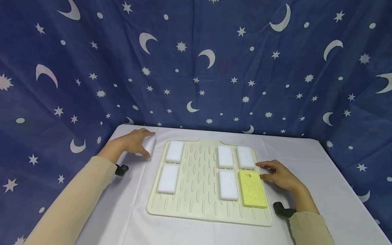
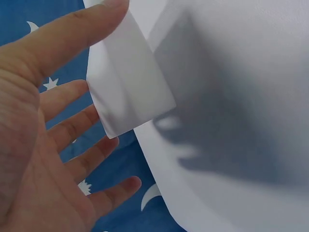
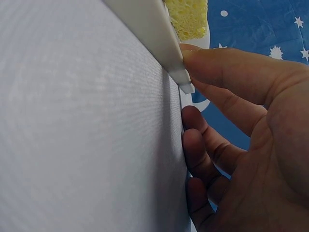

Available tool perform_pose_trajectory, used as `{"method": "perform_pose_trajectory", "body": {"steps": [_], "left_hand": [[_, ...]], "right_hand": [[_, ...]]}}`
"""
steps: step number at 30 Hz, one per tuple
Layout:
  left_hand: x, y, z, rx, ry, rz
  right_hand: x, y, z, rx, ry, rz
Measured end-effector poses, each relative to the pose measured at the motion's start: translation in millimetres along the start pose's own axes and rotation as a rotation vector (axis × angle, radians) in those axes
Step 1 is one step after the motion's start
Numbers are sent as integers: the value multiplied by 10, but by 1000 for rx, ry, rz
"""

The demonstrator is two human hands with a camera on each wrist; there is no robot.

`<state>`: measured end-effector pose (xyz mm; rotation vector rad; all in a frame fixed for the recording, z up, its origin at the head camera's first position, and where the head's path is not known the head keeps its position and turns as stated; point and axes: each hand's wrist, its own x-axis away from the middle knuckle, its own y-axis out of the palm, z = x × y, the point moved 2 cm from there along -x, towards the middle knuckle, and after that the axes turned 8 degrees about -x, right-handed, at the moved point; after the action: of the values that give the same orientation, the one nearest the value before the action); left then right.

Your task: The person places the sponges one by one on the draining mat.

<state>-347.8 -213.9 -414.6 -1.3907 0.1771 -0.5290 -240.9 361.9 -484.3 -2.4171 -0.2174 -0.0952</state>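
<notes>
Left hand: left hand (image 1: 131, 144) is held over the far left corner of the table (image 1: 321, 177), fingers spread and relaxed; in the left wrist view the thumb (image 2: 72, 36) touches a white sponge block (image 2: 130, 87) standing on the cloth, but no closed grip is shown.
Loose block: this white sponge block (image 1: 149, 147) is placed off the mat, just beside its far left corner, so it is the nearest thing within reach of that hand.
Mat: a cream ribbed mat (image 1: 196, 204) is laid flat in the middle of the table, bearing the other pieces.
Left column: two white blocks (image 1: 174, 151) (image 1: 168, 178) are set one behind the other.
Right group: three white blocks (image 1: 225, 157) (image 1: 245, 157) (image 1: 228, 184) are arranged in tidy rows, nearly touching.
Yellow sponge: a yellow sponge (image 1: 252, 189) is laid at the mat's right edge, just beside the near white block.
Right hand: right hand (image 1: 280, 175) is rested on the cloth against the mat's right rim (image 3: 159, 38), fingers loosely curled, thumb tip touching the rim; nothing is held.
Backdrop: a blue cloth with moons and stars (image 1: 196, 68) is hung behind.
</notes>
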Motion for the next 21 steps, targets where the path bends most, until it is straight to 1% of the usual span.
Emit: {"method": "perform_pose_trajectory", "body": {"steps": [7,13,21], "left_hand": [[-21,-36,109,-22,17,8],[-26,-71,219,-35,35,31],[-36,-103,372,-34,56,44]], "right_hand": [[-3,0,8,-3,-5,3],[-10,1,17,-9,-12,3],[-5,-2,12,-6,-13,1]]}}
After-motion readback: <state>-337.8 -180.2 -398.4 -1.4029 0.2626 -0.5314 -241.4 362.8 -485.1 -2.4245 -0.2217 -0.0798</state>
